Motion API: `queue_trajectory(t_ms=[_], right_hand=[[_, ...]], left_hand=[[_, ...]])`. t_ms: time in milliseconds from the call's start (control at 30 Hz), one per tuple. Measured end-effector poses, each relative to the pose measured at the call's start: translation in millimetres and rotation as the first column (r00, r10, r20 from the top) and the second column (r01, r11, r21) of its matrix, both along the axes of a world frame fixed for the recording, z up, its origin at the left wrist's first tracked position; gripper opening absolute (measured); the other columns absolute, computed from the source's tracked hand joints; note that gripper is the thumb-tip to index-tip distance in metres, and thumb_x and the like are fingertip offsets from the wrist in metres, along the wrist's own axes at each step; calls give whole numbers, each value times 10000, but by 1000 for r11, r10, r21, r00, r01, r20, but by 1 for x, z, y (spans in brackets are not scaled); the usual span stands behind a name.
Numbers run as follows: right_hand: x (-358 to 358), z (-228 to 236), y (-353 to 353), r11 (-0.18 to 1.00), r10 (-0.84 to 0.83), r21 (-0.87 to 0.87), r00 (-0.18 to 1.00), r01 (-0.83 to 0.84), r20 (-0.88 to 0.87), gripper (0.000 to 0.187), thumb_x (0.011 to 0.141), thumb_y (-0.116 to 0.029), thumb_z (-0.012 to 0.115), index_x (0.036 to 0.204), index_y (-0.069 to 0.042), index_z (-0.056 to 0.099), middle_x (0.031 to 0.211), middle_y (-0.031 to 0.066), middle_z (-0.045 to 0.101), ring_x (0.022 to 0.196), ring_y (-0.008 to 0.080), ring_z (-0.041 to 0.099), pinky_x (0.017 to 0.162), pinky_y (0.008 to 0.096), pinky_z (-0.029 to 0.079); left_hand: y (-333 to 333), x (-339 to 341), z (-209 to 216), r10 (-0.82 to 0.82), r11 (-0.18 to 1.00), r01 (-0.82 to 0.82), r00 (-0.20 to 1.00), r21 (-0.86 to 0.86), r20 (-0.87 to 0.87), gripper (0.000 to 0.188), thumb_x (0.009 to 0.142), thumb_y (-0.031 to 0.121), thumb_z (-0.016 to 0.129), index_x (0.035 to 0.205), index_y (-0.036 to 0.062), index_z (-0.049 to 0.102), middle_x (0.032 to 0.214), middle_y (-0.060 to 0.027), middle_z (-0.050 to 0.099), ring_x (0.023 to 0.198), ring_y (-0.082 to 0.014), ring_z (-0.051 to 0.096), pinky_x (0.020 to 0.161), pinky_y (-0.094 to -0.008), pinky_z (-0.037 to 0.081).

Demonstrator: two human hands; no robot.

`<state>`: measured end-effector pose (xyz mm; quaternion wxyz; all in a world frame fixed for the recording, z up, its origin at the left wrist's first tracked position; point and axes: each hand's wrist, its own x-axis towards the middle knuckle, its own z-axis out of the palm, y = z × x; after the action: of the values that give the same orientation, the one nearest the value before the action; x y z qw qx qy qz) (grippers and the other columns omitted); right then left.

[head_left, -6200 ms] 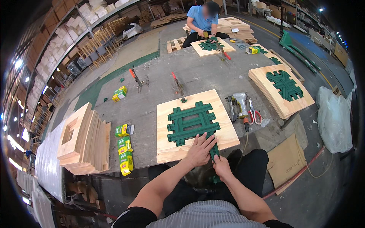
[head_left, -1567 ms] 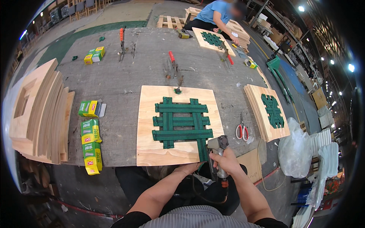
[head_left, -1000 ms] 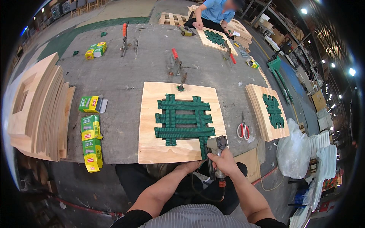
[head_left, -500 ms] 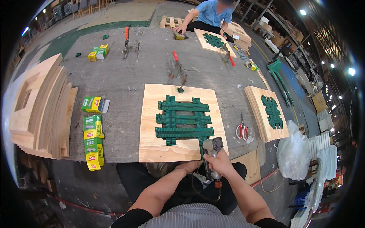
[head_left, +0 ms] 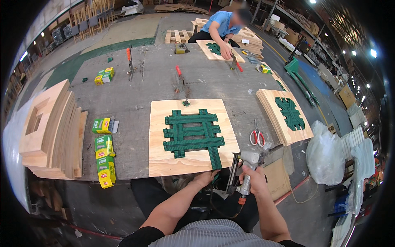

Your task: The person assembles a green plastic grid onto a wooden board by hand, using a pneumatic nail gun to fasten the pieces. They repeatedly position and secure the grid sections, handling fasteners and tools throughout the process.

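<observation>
A square plywood board lies before me on the table's near edge. Green webbing straps cross over its cut-out opening in a lattice. One strap runs down past the others to the board's near edge. There my left hand pinches the low end of that strap, its fingers partly hidden below the edge. My right hand grips a pneumatic staple gun by its handle, just right of the strap end and off the board. An air hose trails from the gun toward my lap.
Stacked wooden frames stand left, beside green-yellow staple boxes. Red-handled scissors lie right of the board, near another webbed board stack. A red-handled webbing tool lies beyond. Across the table, a co-worker bends over another board.
My right hand has drawn the staple gun right and away from the strap, baring its end. My left hand stays by the edge. The co-worker's hand has moved onto their board.
</observation>
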<state>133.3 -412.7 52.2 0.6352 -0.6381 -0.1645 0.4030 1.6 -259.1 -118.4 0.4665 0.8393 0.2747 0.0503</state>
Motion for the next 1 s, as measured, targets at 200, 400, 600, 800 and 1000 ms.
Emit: queue_trajectory(t_ms=[200, 400, 600, 800, 1000], right_hand=[[7, -12, -10, 981, -20, 183, 978, 58, -205, 334, 1003, -280, 670, 1180, 0, 628, 866, 93, 663, 624, 207, 638, 505, 338, 511], [30, -35, -25, 896, 81, 434, 922, 99, -378, 477, 994, -410, 659, 1277, -32, 591, 1050, 105, 669, 899, 261, 660, 731, 431, 548], [15, -51, -13, 826, 265, 563, 865, 24, -426, 762, 904, -611, 675, 1405, -53, 538, 1238, 137, 675, 1091, 319, 656, 931, 504, 523], [3, -44, -4, 817, 403, 573, 775, -65, -487, 942, 900, -788, 517, 1440, -16, 516, 1118, 226, 700, 699, 252, 633, 622, 432, 564], [7, -52, -22, 817, 329, 576, 801, 25, -500, 737, 945, -742, 521, 1095, -25, 604, 844, 73, 614, 688, 191, 572, 579, 319, 489]], left_hand=[[-10, -2, 13, 135, 977, -169, 963, -130, -235, 614, 1041, 578, 478, 1232, 29, 674, 1178, -262, 701, 1164, -430, 632, 994, -484, 488], [-44, -46, 46, 316, 947, -317, 948, -59, -24, 506, 1017, 409, 575, 1264, -28, 635, 1057, -264, 684, 1039, -434, 647, 914, -503, 502], [-81, -65, 113, 447, 781, -167, 822, -602, 352, 344, 1080, 246, 539, 1316, 15, 633, 1221, -103, 695, 1105, -161, 641, 963, -324, 512], [-81, -52, 138, 309, 294, 325, 858, -899, 411, 451, 1100, 385, 508, 1362, 38, 627, 1119, -44, 713, 1040, -113, 654, 930, -283, 523], [-75, -53, 123, 260, -29, 429, 875, -903, 408, 507, 1033, 228, 648, 1502, 90, 515, 1316, -6, 673, 1135, -112, 648, 1004, -299, 518]])
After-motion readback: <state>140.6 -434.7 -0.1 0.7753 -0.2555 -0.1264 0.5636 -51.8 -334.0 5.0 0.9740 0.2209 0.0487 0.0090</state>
